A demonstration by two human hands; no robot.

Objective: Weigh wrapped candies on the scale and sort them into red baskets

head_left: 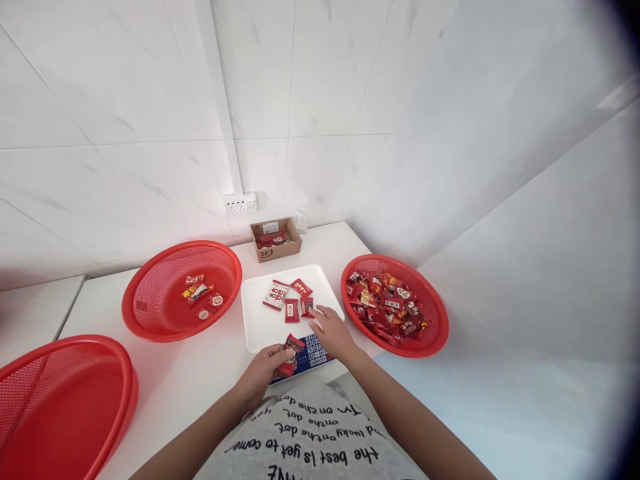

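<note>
In my left hand (pixel 265 370) is a red candy packet (pixel 291 353), pinched by the thumb and fingers over the front edge of the scale; whether a second packet lies beneath it I cannot tell. My right hand (pixel 333 333) reaches over the scale's white tray (pixel 257 333) with fingers apart, the tips at the edge of a dark red packet (pixel 307 306). Beside that packet on the tray lie a small red packet (pixel 292 311), a white packet with red print (pixel 275 295) and another red packet (pixel 301 287). Part of the blue keypad (pixel 316 351) shows between my hands.
To the right stands a red basket (pixel 441 333) heaped with wrapped candies. A red basket (pixel 150 327) at left holds several packets; another red basket (pixel 117 353) sits nearer. Behind the scale is a cardboard box (pixel 280 251) with red packets, near the wall socket (pixel 240 203).
</note>
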